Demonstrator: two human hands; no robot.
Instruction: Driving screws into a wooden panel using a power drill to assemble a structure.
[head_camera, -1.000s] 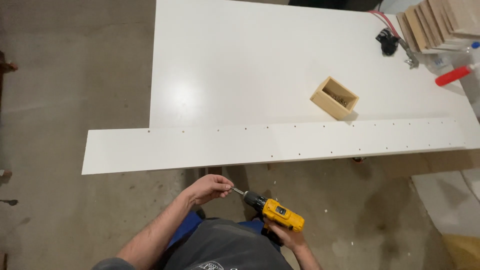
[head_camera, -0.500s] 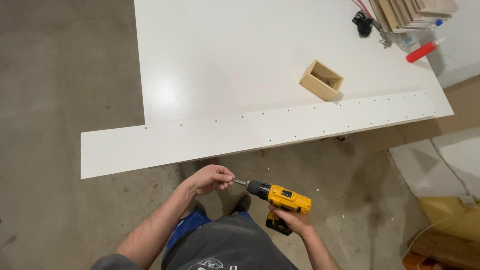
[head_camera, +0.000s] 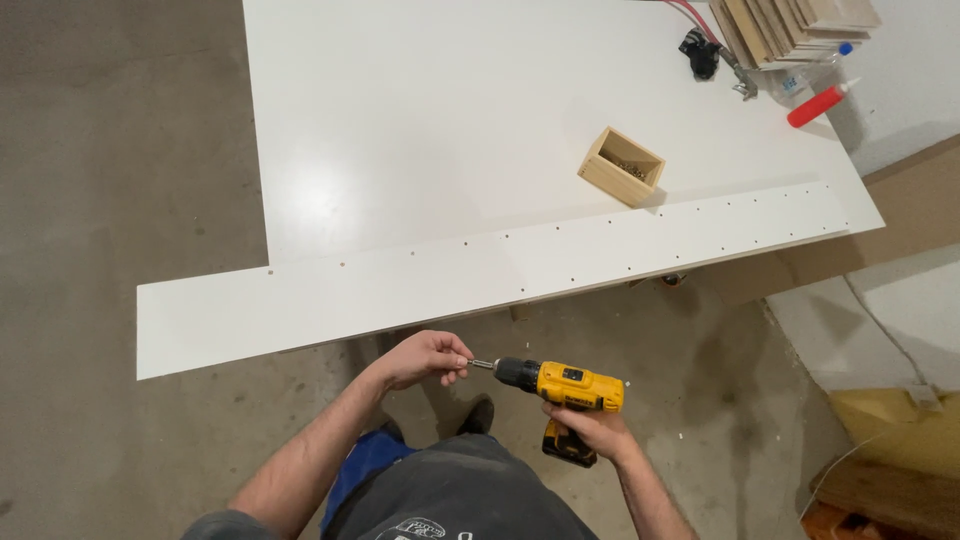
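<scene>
My right hand (head_camera: 583, 430) grips the handle of a yellow and black cordless drill (head_camera: 560, 385), held level below the table edge with its bit pointing left. My left hand (head_camera: 425, 357) is closed at the tip of the bit, fingers pinched around it; whatever small thing it may hold there is hidden. Just above both hands lies a long white panel (head_camera: 400, 285) with rows of small holes, resting along the near edge of a large white table (head_camera: 450, 130) and overhanging it to the left.
A small open wooden box (head_camera: 621, 166) stands on the table right of centre. At the far right corner are stacked wooden boards (head_camera: 790, 25), a black clamp (head_camera: 700, 52), a clear bottle (head_camera: 815, 68) and a red tube (head_camera: 820, 103). Concrete floor all around; white and yellow sheets at lower right.
The view has swung, so the table and panel now sit tilted and further left. Both hands stay together at the drill's bit, shifted slightly.
</scene>
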